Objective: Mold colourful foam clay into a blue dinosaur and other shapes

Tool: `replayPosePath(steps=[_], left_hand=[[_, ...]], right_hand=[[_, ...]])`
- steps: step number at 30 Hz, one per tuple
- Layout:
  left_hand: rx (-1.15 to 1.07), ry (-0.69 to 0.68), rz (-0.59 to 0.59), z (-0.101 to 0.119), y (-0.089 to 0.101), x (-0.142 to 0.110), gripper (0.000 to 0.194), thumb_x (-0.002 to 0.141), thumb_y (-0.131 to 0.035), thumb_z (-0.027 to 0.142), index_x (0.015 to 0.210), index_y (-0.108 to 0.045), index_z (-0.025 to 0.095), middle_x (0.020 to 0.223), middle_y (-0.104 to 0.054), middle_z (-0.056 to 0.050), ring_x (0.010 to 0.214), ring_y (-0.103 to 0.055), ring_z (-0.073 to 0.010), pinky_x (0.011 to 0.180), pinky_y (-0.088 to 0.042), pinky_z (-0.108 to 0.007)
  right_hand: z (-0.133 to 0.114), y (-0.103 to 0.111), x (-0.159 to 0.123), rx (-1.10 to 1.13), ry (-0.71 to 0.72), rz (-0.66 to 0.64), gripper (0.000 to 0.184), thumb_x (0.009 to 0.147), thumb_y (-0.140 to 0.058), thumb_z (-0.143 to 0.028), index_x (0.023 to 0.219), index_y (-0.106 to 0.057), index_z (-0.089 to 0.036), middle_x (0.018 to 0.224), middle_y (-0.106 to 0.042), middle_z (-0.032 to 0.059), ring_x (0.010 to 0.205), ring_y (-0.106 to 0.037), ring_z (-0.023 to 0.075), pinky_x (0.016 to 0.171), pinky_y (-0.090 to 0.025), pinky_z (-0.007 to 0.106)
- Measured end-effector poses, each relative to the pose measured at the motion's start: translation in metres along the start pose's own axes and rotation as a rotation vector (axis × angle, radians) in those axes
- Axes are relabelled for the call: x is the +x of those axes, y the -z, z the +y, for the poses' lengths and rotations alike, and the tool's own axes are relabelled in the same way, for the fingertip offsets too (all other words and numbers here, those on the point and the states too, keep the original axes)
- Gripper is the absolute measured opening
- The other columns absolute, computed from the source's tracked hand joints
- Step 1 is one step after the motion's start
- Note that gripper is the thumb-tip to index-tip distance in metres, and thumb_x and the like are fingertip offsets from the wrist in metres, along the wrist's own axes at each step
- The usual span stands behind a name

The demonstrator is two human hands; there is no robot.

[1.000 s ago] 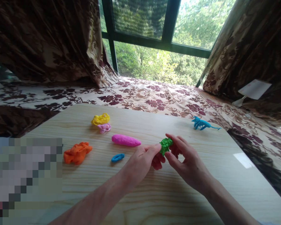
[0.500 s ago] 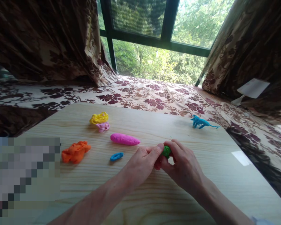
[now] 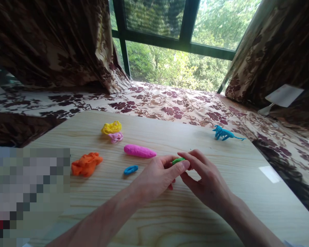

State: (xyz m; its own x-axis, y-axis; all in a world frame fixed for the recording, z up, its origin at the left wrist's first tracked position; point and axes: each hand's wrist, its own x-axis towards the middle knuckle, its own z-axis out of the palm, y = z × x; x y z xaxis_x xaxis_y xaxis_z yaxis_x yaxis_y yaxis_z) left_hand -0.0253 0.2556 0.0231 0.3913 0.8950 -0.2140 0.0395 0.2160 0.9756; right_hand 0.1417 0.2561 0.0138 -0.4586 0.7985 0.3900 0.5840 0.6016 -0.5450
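Above the table, a small lump of green modelling clay [image 3: 178, 160] is pinched in my left hand [image 3: 161, 175], the thumb lying across it. My right hand [image 3: 204, 175] meets it from the other side, closed with its fingertips against the clay and the left thumb. Most of the lump is hidden behind the fingers. Just left of my hands lie a thick magenta clay roll [image 3: 139, 151], tapered at its right end, and a little blue clay ring [image 3: 130, 169].
The pale wooden table [image 3: 149, 219] also bears crumpled orange clay [image 3: 87, 164], a yellow clay tangle [image 3: 111, 127] touching a light pink piece [image 3: 115, 137], and a blue clay animal figure [image 3: 225, 133] at the far right. Floral cloth [image 3: 170, 99] covers the window ledge behind.
My left thumb has slid right across the green clay, covering more of it. The right fingers have shifted and straightened somewhat. The whole view has moved slightly.
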Motion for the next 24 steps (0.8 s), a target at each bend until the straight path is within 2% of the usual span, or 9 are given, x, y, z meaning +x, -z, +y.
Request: replayPosePath(steps=[4, 8, 11, 14, 18, 21, 24], left_hand=[[-0.077, -0.027, -0.024, 0.0, 0.0, 0.0, 0.031, 0.08, -0.049, 0.044, 0.075, -0.064, 0.017, 0.068, -0.057, 0.0, 0.065, -0.05, -0.0123, 0.062, -0.043, -0.023], [-0.185, -0.052, -0.07, 0.002, -0.001, 0.0, 0.025, 0.083, -0.047, 0.033, 0.082, -0.066, 0.017, 0.074, -0.06, -0.002, 0.07, -0.051, -0.013, 0.067, -0.042, -0.024], [-0.207, -0.059, -0.028, 0.001, -0.002, 0.0, 0.026, 0.083, -0.047, 0.031, 0.084, -0.068, 0.016, 0.073, -0.06, -0.002, 0.068, -0.05, -0.0131, 0.066, -0.041, -0.024], [-0.186, -0.089, 0.016, -0.001, -0.004, 0.001, 0.025, 0.082, -0.048, 0.029, 0.083, -0.069, 0.016, 0.069, -0.058, -0.002, 0.071, -0.051, -0.0142, 0.068, -0.041, -0.024], [-0.197, -0.09, 0.041, -0.002, -0.008, 0.001, 0.028, 0.083, -0.048, 0.038, 0.085, -0.069, 0.019, 0.068, -0.06, 0.0, 0.07, -0.051, -0.0133, 0.067, -0.042, -0.023], [-0.242, -0.05, 0.028, -0.003, -0.007, 0.002, 0.033, 0.083, -0.047, 0.042, 0.087, -0.068, 0.017, 0.077, -0.064, -0.002, 0.069, -0.053, -0.0133, 0.064, -0.044, -0.024], [-0.333, -0.025, 0.022, -0.004, -0.005, 0.003, 0.033, 0.083, -0.048, 0.042, 0.091, -0.066, 0.016, 0.084, -0.065, -0.005, 0.071, -0.056, -0.014, 0.064, -0.046, -0.025]], right_hand=[[0.001, 0.005, 0.002, -0.032, -0.036, -0.064, 0.038, 0.082, -0.055, -0.026, 0.119, -0.049, -0.02, 0.097, -0.053, 0.0066, 0.082, -0.053, 0.0169, 0.069, -0.045, 0.029], [-0.002, 0.007, 0.002, -0.046, -0.023, -0.099, 0.027, 0.084, -0.053, -0.024, 0.11, -0.054, -0.021, 0.084, -0.055, 0.0035, 0.074, -0.052, 0.0155, 0.065, -0.042, 0.028], [-0.007, 0.004, 0.0, -0.059, -0.004, -0.068, 0.024, 0.083, -0.053, -0.025, 0.107, -0.054, -0.02, 0.081, -0.055, 0.0032, 0.072, -0.051, 0.0153, 0.062, -0.041, 0.028], [-0.011, -0.002, -0.001, -0.091, -0.001, 0.029, 0.027, 0.08, -0.055, -0.023, 0.107, -0.054, -0.021, 0.08, -0.055, 0.0029, 0.073, -0.051, 0.0156, 0.063, -0.041, 0.028], [-0.01, -0.003, -0.001, -0.08, -0.028, 0.137, 0.028, 0.077, -0.057, -0.021, 0.105, -0.054, -0.021, 0.075, -0.054, 0.0008, 0.066, -0.05, 0.0134, 0.06, -0.041, 0.027], [-0.008, 0.001, 0.0, -0.03, -0.03, 0.137, 0.028, 0.08, -0.056, -0.021, 0.108, -0.052, -0.021, 0.074, -0.053, -0.0001, 0.063, -0.048, 0.0118, 0.058, -0.04, 0.025], [-0.006, 0.003, 0.001, 0.001, 0.022, 0.07, 0.035, 0.08, -0.057, -0.02, 0.114, -0.048, -0.022, 0.08, -0.056, 0.001, 0.066, -0.049, 0.0117, 0.058, -0.041, 0.023]])
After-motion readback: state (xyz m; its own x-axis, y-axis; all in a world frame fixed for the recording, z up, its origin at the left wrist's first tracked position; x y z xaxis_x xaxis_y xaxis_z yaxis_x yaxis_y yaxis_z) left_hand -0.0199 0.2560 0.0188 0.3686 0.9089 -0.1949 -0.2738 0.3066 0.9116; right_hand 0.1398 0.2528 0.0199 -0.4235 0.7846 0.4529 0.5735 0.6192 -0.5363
